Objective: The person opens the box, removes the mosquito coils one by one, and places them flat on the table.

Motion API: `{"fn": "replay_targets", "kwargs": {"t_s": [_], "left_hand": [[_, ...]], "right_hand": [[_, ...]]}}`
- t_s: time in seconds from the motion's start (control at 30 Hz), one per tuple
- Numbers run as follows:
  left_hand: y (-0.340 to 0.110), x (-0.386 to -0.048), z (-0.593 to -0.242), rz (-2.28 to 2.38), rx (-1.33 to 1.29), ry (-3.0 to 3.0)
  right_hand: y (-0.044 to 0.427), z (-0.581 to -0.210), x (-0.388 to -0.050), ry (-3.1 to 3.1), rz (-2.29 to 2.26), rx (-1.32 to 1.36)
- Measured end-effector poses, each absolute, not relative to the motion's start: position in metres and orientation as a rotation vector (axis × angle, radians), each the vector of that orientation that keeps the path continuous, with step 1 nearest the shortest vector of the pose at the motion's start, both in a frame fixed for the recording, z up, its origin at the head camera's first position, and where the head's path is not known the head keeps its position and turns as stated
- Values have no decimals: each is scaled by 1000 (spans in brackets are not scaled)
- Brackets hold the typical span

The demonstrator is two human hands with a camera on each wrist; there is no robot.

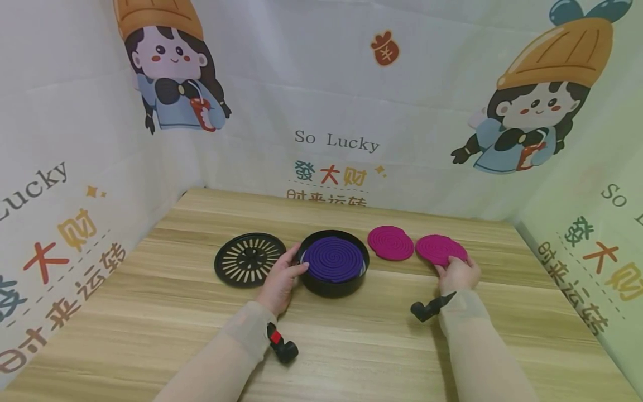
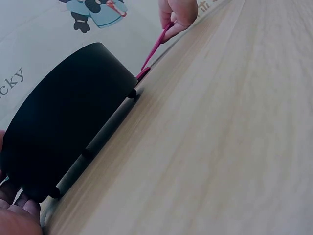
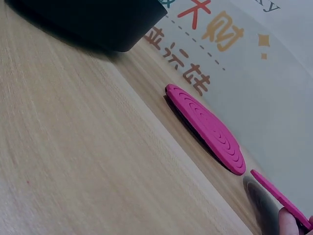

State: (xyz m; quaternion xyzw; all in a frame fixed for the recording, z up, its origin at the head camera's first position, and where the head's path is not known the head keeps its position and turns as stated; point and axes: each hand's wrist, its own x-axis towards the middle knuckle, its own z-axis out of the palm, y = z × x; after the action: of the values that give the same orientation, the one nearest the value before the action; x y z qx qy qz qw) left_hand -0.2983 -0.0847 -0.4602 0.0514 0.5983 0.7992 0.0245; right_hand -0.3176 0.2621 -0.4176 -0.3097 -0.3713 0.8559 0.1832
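My left hand (image 1: 280,282) grips the left side of a round black mosquito coil holder (image 1: 332,288), its thumb at the rim. A purple mosquito coil (image 1: 334,259) lies in the holder. In the left wrist view, the holder's dark wall (image 2: 73,112) and small feet show, with fingers (image 2: 19,205) at its lower left. My right hand (image 1: 459,273) pinches a pink mosquito coil (image 1: 438,248) by its near right edge; the right wrist view shows this coil raised and tilted over its shadow. Another pink coil (image 1: 390,243) lies on the table between the holder and my right hand.
A black slotted lid (image 1: 246,260) lies flat left of the holder, close to my left hand. The wooden table (image 1: 351,346) extends toward me. Printed white cloth (image 1: 331,84) hangs behind the table and along both sides.
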Motion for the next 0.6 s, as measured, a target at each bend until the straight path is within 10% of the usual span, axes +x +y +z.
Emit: {"fn": "replay_targets", "kwargs": {"t_s": [0.6], "left_hand": [[-84,-298,-460,2482,146,1855]], "right_hand": [[261,-419,-322,-1176,2399,-940]]}}
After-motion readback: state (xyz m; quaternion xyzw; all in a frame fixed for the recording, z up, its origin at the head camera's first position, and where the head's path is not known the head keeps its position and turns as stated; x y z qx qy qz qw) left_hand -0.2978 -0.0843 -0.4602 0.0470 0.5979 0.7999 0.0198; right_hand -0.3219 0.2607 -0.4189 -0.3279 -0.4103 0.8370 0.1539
